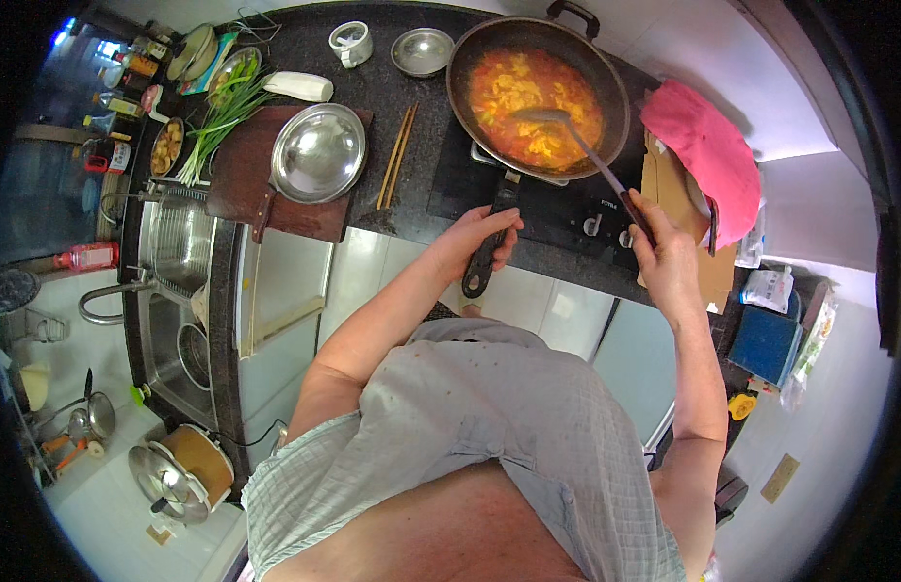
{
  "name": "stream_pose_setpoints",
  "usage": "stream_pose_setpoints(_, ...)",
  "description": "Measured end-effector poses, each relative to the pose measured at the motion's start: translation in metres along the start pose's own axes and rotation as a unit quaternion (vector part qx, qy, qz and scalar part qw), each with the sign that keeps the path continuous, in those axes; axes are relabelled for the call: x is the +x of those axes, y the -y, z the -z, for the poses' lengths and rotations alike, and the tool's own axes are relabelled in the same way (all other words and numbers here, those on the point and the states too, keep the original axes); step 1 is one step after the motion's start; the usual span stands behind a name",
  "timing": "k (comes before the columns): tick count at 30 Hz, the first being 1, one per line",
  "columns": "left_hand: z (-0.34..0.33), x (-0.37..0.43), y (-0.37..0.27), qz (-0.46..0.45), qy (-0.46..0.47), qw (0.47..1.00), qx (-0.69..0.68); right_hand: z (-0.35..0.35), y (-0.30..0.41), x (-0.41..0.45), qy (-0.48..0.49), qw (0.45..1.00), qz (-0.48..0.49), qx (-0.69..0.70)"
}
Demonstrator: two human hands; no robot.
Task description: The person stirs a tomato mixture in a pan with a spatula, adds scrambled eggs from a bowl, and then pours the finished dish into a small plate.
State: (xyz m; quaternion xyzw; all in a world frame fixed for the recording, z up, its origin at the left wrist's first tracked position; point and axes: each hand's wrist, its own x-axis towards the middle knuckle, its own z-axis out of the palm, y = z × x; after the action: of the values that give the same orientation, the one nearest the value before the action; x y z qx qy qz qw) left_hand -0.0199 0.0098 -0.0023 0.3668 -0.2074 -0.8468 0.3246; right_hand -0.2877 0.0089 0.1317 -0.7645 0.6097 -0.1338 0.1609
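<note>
A deep dark wok (pixel 616 109) sits on the black gas hob (pixel 457 196) at the top centre, holding a red, soupy mix with yellow egg pieces (pixel 516 84). My left hand (pixel 479 236) is closed around the wok's black handle (pixel 483 258). In my right hand (pixel 661 251) is the dark handle of a metal spatula (pixel 596 158), its blade partly sunk in the food. Left of the hob, a pair of wooden chopsticks (pixel 397 156) lies on the dark stone counter. An upturned-looking metal bowl (pixel 319 153) and a cleaver (pixel 262 214), partly hidden by it, rest on a brown cutting board (pixel 239 156).
Behind the chopsticks stand a small metal bowl (pixel 422 52) and a white cup (pixel 350 45). Green onions (pixel 228 124) and a peeled white vegetable (pixel 299 86) lie at the left. Cardboard (pixel 658 174) and a pink cloth (pixel 705 160) stand right of the hob. A double sink (pixel 177 349) is further left.
</note>
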Motion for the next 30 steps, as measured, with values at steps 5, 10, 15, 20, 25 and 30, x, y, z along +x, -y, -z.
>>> stream_pose_setpoints(5,-0.001,-0.003,-0.008,0.002,-0.015,1.0,0.022,0.001,-0.008,-0.003,-0.043,0.988,-0.091,0.115)
stream_pose_setpoints(10,0.003,-0.02,-0.008,-0.012,-0.018,0.999,0.047,0.005,-0.011,-0.003,-0.083,0.986,-0.097,0.105)
stream_pose_setpoints(15,0.002,-0.043,-0.009,-0.035,-0.038,0.997,0.057,0.001,-0.022,0.007,-0.114,0.991,-0.03,0.057)
stream_pose_setpoints(20,0.005,-0.073,-0.015,-0.065,-0.05,0.995,0.049,0.001,-0.002,0.028,-0.104,0.985,-0.029,0.133)
stream_pose_setpoints(25,0.016,-0.11,-0.022,-0.087,-0.087,0.992,0.021,0.0,0.026,0.066,-0.064,0.984,0.015,0.168)
stream_pose_setpoints(30,0.028,-0.148,-0.03,-0.115,-0.13,0.985,0.002,-0.013,0.065,0.096,-0.024,0.972,0.064,0.225)
